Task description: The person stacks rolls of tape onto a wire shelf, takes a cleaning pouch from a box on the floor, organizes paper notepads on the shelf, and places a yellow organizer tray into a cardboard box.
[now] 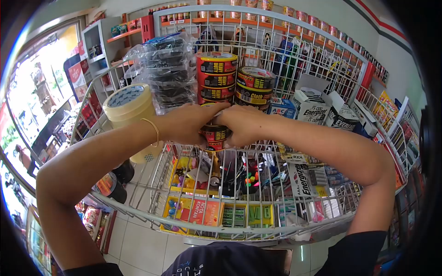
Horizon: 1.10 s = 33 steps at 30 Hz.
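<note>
My left hand (191,123) and my right hand (244,122) meet at the middle of the wire rack. Their fingers are wrapped round the two sides of a short stack of heavy-duty tape rolls (215,133) with red, black and yellow labels. Right behind it stands a taller stack of similar red-labelled tape rolls (216,80). Beside that is a stack of black and yellow cloth tape rolls (254,87). To the left are wide cream-coloured tape rolls (130,106) and black rolls in clear plastic wrap (168,73). My fingers partly hide the held stack.
Battery boxes (313,108) and a blue ABC box (282,108) stand on the right of the wire rack (184,225). Through its wires show yellow trays, pens and an orange Nota Kontan pad (206,212). Cup containers (313,23) line the back shelf.
</note>
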Each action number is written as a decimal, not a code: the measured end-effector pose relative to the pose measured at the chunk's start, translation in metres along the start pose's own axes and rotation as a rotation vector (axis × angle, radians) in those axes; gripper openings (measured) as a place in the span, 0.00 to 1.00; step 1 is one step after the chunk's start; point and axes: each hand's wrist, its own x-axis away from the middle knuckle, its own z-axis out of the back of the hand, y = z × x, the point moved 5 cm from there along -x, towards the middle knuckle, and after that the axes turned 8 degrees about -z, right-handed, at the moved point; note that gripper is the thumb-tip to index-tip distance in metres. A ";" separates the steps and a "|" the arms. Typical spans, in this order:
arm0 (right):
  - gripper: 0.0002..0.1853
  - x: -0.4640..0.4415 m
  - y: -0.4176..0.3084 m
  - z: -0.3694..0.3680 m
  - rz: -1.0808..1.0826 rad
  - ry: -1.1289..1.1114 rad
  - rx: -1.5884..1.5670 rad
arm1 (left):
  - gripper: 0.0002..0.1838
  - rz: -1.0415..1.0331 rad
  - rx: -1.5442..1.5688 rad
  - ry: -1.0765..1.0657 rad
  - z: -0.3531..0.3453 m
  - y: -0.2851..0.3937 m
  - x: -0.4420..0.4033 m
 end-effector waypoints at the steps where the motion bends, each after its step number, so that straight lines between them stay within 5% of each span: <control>1: 0.21 0.000 0.001 0.000 -0.042 -0.069 -0.009 | 0.51 0.019 0.138 0.022 0.001 -0.001 0.001; 14: 0.19 0.004 0.000 -0.002 0.027 -0.204 -0.138 | 0.50 -0.083 0.149 0.037 -0.001 0.002 -0.001; 21: 0.19 0.005 -0.002 0.004 -0.041 -0.244 -0.167 | 0.41 -0.068 0.188 -0.014 0.001 0.008 0.000; 23: 0.21 0.009 -0.008 0.020 0.060 -0.349 0.021 | 0.40 -0.022 0.221 -0.033 0.003 0.006 0.000; 24: 0.21 0.008 -0.006 0.031 -0.088 -0.496 0.047 | 0.40 -0.046 0.246 0.007 0.004 0.004 -0.002; 26: 0.11 -0.003 0.004 0.058 0.071 -0.328 0.016 | 0.40 -0.068 0.270 0.051 0.007 0.002 0.000; 28: 0.08 -0.009 0.013 0.097 -0.054 -0.110 -0.103 | 0.35 -0.064 0.232 0.050 0.010 0.002 0.001; 31: 0.12 -0.031 0.034 0.120 -0.142 0.099 -0.073 | 0.32 -0.091 0.138 -0.060 0.005 -0.001 0.000; 33: 0.18 -0.044 0.040 0.120 -0.107 0.294 0.284 | 0.29 -0.088 0.129 -0.060 0.007 0.001 0.000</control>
